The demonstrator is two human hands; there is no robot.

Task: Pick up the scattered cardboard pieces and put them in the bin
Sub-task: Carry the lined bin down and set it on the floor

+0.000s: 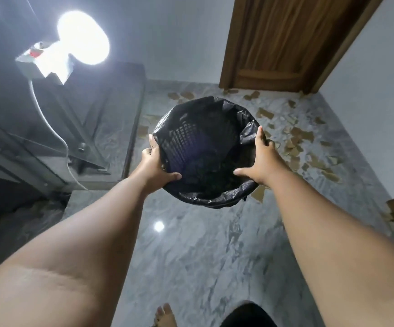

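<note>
Hands on the bin (192, 143) now, one each side of the rim. The left hand (154, 165) grips it with the thumb hooked inside and the fingers wrapped round the outside. The right hand (260, 159) clasps the opposite edge the same way, over the crinkled black liner (214, 201). The bin's mouth tips up towards the camera, mesh wall showing through inside.

Cardboard pieces (295, 140) lie scattered over the grey marble floor (203, 256) beyond the bin and off to its right, one scrap (258, 193) just beside its lower edge. The bin itself blocks the view of the floor behind it.

Far end, a wooden door (280, 43), scraps right up near its frame. Left, a dark raised slab (111, 114) borders the scatter, with a glaring lamp (82, 36) and its white cable (49, 128) above. A bare foot (165, 315) shows at the bottom.
</note>
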